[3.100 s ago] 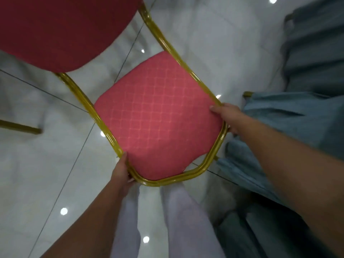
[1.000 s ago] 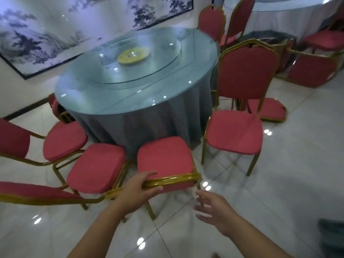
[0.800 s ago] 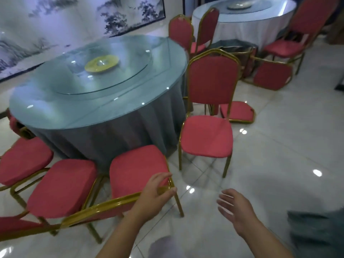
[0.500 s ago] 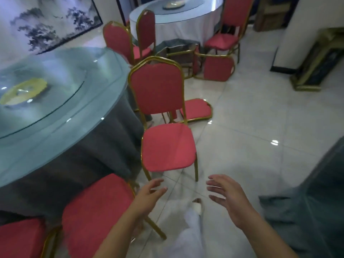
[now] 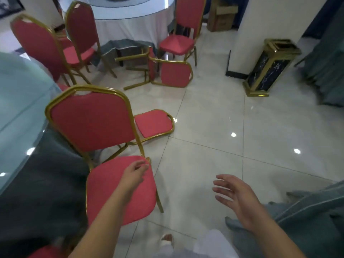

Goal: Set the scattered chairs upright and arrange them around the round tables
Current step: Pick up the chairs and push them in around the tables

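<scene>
An upright red chair with a gold frame [image 5: 104, 146] stands beside the glass-topped round table with a dark cloth [image 5: 16, 112] on the left. My left hand [image 5: 135, 173] hovers open over its seat, holding nothing. My right hand [image 5: 236, 198] is open above the bare floor to the right. Behind the upright chair a tipped chair [image 5: 154, 123] lies on the floor. Farther back another fallen chair [image 5: 167, 71] lies on its side by the white-clothed round table [image 5: 128, 21].
Two upright chairs [image 5: 55, 45] stand at the back left and one more [image 5: 184, 34] by the white table. A black and gold bin [image 5: 268, 67] stands by a white pillar. Grey-blue cloth [image 5: 307, 220] fills the lower right. Open tile floor lies ahead.
My left hand let go of the chair it had pushed to the table. My view swung right toward the fallen chairs, and both hands now hang open.
</scene>
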The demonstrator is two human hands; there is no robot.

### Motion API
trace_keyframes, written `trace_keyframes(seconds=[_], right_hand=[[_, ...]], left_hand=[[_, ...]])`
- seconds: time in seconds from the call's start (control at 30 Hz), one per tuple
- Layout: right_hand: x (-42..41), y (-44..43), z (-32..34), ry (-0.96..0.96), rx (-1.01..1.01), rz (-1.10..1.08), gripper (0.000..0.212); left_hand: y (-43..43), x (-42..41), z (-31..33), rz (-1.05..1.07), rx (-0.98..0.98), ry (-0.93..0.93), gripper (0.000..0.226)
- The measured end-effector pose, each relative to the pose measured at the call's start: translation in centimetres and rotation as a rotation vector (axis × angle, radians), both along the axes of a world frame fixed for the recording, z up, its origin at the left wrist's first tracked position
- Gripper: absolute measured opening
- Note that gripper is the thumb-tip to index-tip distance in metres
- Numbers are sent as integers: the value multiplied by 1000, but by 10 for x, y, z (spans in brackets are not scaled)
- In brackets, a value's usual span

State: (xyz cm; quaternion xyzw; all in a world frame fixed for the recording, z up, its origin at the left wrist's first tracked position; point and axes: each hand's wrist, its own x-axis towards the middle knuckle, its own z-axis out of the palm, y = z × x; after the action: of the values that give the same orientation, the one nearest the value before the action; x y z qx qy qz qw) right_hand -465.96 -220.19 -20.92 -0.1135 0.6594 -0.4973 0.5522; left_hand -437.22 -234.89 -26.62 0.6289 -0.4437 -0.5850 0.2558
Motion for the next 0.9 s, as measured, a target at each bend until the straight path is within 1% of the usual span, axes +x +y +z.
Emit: trace_keyframes(seconds=[0.1,0.23,0.3,0.4,0.53,0.6,0.67,0.77,0.9], right_hand=[[-29,-49,-9,-56,0,-8,23],[-73,-134,-27,-81,-8,92,22],[-96,-178,-30,-110,-22,184,22],[-125,-240,-27,-131,-29,307,21],[-144,-323,-26,-121,-5,476,21],[-142,-358,-24,-132,0,544,21],[-137,-394,-20,-142,11,608,21],[-135,-463,-4,-124,-18,702,21],[-129,-558,25,-51,-136,656,19]], left_hand=[[-63,-31,13,47,-46,0,25],[-129,-64,14,168,-119,-39,20],[-152,-77,17,299,-119,-62,24],[-181,-88,35,529,-107,-121,39],[-214,-82,57,731,-211,-115,46],[-228,-76,61,823,-217,-117,60],[-248,-69,60,892,-183,-123,78],[-288,-62,50,995,-130,-66,103],[-351,-50,34,1131,-69,5,127]])
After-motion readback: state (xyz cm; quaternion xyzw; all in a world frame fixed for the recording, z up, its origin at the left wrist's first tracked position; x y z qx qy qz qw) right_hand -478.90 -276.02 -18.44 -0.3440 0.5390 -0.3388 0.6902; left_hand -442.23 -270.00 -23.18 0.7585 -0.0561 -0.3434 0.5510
